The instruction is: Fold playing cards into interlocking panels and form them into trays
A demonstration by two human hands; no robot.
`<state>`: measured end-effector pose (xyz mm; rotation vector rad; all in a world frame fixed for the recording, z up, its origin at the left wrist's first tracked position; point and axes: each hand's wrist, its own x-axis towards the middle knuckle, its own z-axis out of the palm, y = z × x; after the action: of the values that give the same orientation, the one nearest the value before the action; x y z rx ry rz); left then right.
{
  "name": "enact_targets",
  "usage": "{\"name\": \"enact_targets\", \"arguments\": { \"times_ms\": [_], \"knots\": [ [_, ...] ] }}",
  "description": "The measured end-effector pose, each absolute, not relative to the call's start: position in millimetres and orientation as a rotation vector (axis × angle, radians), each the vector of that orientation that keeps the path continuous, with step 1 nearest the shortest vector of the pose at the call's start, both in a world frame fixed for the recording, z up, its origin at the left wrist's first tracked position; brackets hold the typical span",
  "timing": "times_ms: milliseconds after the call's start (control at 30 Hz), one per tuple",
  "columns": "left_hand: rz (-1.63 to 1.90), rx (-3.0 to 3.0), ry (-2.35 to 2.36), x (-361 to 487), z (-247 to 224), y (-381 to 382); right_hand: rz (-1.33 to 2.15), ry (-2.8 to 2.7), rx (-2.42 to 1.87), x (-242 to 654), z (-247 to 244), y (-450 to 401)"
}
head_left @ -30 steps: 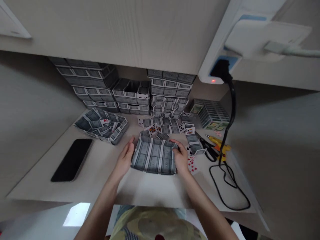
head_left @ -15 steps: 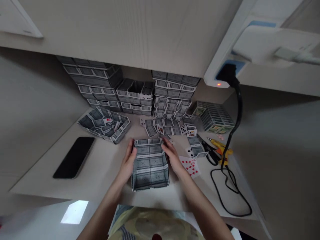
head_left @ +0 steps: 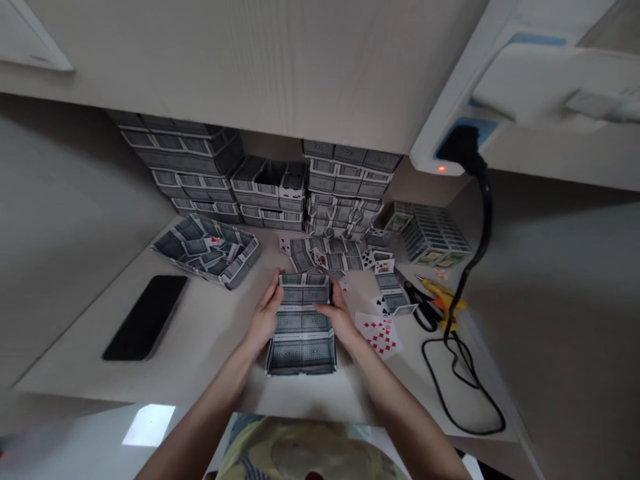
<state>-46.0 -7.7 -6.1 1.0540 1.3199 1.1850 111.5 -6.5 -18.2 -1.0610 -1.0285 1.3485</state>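
Observation:
A shallow open box made of folded playing cards [head_left: 303, 323] is between my two hands, near the desk's front edge. My left hand [head_left: 264, 317] grips its left wall, thumb near the rim and fingers on the outside. On the opposite side my right hand [head_left: 343, 317] is closed on the right wall, with the thumb reaching over the inside. Grey patterned card backs line the box, which holds nothing inside. Just behind it lie joined and folded cards [head_left: 335, 253], and a sheet of red diamond cards [head_left: 379, 333] is to the right.
Stacked card boxes [head_left: 270, 183] stand along the back. A card tray [head_left: 240, 270] with loose cards and a black phone [head_left: 146, 318] are at left. To the right are black scissors [head_left: 423, 307], a yellow glue gun [head_left: 443, 297], a cable [head_left: 435, 387] and packed card decks [head_left: 433, 233].
The box's side walls have shifted inward between my hands, so it looks narrower at the far end. My right thumb has moved further over the inside. The view has shifted slightly.

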Motion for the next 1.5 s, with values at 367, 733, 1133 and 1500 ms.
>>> {"name": "enact_targets", "arguments": {
  "times_ms": [367,733,1133,1500],
  "knots": [
    [1.191,1.059,1.297,-50.9,-8.7,-5.2,1.166,-1.14,-1.165,116.9,-16.9,-4.6],
    [1.332,0.944,1.068,-80.9,1.5,-7.4,0.464,-1.449,-1.624,155.5,-9.8,-0.4],
    [1.318,0.954,1.251,-96.5,-6.6,-10.5,0.602,-1.413,-1.599,162.9,5.0,-12.9],
    [1.069,1.129,1.263,-79.5,2.1,9.6,1.115,-1.182,-1.262,133.1,-13.6,-6.6]
  ]
}}
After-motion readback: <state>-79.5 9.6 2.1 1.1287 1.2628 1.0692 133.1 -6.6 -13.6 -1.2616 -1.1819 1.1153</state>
